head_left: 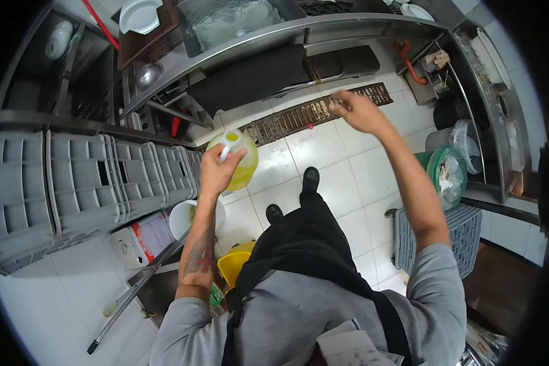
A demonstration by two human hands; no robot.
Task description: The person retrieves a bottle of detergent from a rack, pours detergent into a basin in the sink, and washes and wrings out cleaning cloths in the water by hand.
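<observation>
My left hand is closed round the white handle of a plastic jug with yellow liquid inside. The jug's round mouth faces up and has no cap on it. My right hand is raised ahead of me over the floor drain, with fingers loosely bent and apart. I see nothing in it. A small red-pink object, too small to name, shows against the floor near the drain's edge.
A metal sink with water runs along the front, above a slotted floor drain. Grey crates are stacked at left, beside a white bucket. A lined green bin and grey crate stand at right.
</observation>
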